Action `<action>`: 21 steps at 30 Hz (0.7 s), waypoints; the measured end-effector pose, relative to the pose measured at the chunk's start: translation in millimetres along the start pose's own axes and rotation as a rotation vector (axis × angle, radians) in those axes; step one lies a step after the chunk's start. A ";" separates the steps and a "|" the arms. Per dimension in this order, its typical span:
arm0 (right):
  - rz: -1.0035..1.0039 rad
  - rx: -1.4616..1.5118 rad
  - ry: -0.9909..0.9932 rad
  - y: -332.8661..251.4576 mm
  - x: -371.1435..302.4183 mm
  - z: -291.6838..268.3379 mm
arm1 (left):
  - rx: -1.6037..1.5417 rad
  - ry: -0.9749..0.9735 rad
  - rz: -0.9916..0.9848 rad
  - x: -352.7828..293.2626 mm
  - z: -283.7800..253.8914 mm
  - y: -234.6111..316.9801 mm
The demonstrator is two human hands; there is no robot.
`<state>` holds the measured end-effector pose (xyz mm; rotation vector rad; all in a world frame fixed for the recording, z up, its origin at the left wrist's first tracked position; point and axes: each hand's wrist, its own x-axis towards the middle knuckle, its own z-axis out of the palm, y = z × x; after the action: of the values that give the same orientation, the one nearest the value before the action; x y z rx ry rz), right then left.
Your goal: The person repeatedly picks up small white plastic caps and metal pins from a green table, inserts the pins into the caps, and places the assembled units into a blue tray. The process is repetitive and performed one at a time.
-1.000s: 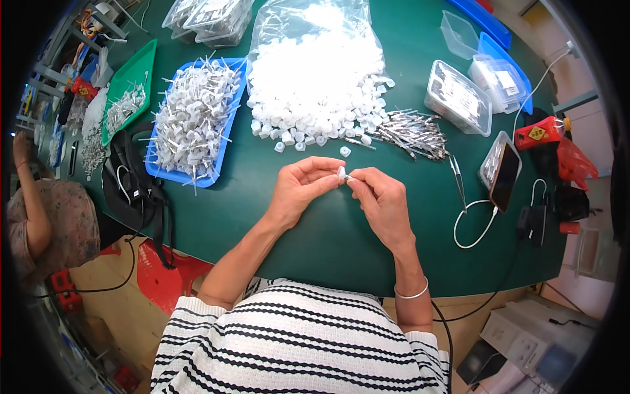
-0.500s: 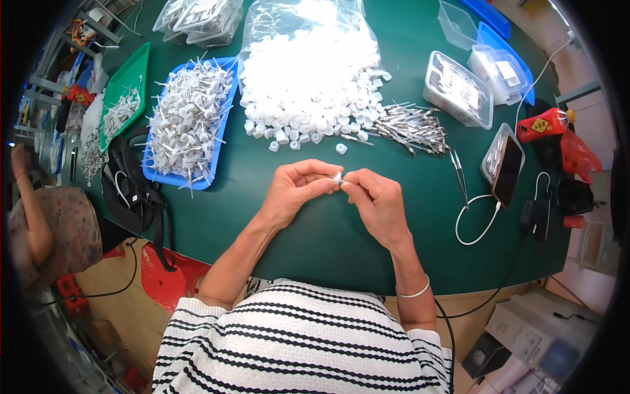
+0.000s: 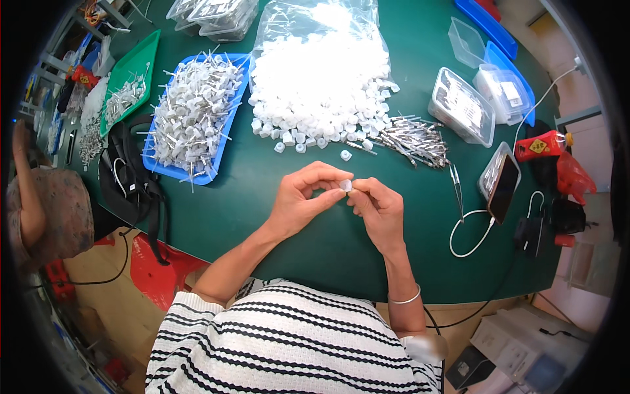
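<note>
Head view: the left hand [image 3: 303, 200] and the right hand [image 3: 377, 209] meet over the green table [image 3: 262, 197], fingertips pinched together on one small white cap [image 3: 345, 186]. The cap sits between both thumbs and forefingers, above the table and just below the loose caps at the heap's edge. It is a short, squat plastic piece, pale and plain; its long axis and facing cannot be told, as fingers cover most of it. Beyond the hands lies the white heap [image 3: 321, 85] on a clear bag, with metal pins [image 3: 413, 134] beside it on the right. A blue tray [image 3: 197, 115] of assembled pieces stands to the left. Tweezers [image 3: 456, 187] and a phone [image 3: 502, 187] lie right of the hands.
</note>
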<state>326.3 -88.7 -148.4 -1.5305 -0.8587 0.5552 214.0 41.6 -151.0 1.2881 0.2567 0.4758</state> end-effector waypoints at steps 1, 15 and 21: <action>0.044 0.069 -0.032 -0.3 0.8 -1.9 | 0.005 0.001 0.010 -0.7 0.1 0.8; 0.059 0.413 -0.144 9.4 0.4 -1.1 | 0.297 -0.043 0.294 -4.6 -0.6 14.0; 0.170 0.639 -0.249 19.4 -0.4 -2.7 | 0.241 -0.071 0.168 -0.7 -4.9 30.8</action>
<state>332.1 -90.6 -167.0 -0.9611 -0.6478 1.0479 205.2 51.6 -122.9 1.5669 0.1496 0.5531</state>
